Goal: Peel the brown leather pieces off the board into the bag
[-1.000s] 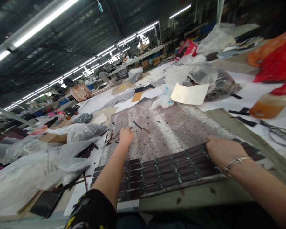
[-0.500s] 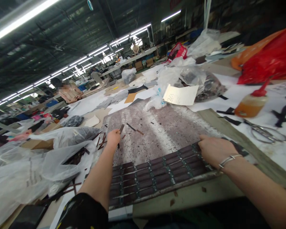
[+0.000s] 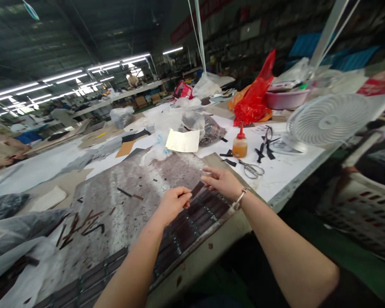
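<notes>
In front of me my left hand pinches one end of a short dark brown strip. At the strip's other end is my right hand, its thumb and fingertips closed on it and its outer fingers stretched out. A bracelet circles the right wrist. Below both hands, rows of dark brown rectangular pieces lie side by side along the near edge of a worn, speckled board. My left forearm hides part of these rows.
Loose brown strips lie on the board's left. Beyond the right hand are scissors, a red-capped bottle of amber liquid and a white fan. A paper pad rests by plastic bags. A basket stands at right.
My view has swung right. My left hand has come across from the board's left side with the strip to my right hand, which has lifted off the rows of pieces.
</notes>
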`<state>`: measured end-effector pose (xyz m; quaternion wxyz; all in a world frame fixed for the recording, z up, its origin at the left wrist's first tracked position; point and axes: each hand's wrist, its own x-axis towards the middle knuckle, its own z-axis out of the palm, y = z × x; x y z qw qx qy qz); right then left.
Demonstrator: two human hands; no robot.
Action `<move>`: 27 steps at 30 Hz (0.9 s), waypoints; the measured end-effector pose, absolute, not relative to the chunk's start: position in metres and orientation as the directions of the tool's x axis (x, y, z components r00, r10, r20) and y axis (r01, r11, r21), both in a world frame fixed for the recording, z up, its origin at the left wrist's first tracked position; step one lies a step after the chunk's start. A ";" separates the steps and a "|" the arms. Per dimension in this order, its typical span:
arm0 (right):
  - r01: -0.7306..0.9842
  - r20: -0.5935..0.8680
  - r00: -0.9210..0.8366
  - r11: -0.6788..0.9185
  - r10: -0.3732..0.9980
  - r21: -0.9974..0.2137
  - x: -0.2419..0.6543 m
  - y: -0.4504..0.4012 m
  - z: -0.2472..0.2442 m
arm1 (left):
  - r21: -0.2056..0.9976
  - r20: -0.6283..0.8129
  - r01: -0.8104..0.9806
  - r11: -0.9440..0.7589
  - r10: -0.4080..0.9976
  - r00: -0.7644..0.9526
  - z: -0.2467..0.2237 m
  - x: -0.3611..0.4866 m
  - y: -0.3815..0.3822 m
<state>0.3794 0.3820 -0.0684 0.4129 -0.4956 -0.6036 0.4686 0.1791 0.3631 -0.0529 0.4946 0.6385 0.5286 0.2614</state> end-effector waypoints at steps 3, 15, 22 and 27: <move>0.245 0.010 -0.125 0.040 0.992 -0.969 0.393 0.388 -0.073 | 0.884 -0.150 0.468 -0.006 0.943 0.296 -0.059 0.208 0.375; 0.663 0.037 0.117 -0.051 0.992 -0.747 0.432 0.414 -0.106 | 0.206 0.270 0.854 -0.478 0.867 0.420 -0.116 0.246 0.362; 0.738 0.025 0.099 -0.056 0.995 -0.673 0.429 0.413 -0.103 | 0.146 0.288 0.871 -0.469 0.863 0.416 -0.117 0.249 0.358; 0.809 0.046 0.096 -0.051 0.994 -0.586 0.428 0.411 -0.100 | 0.124 0.260 0.881 -0.456 0.872 0.414 -0.116 0.251 0.356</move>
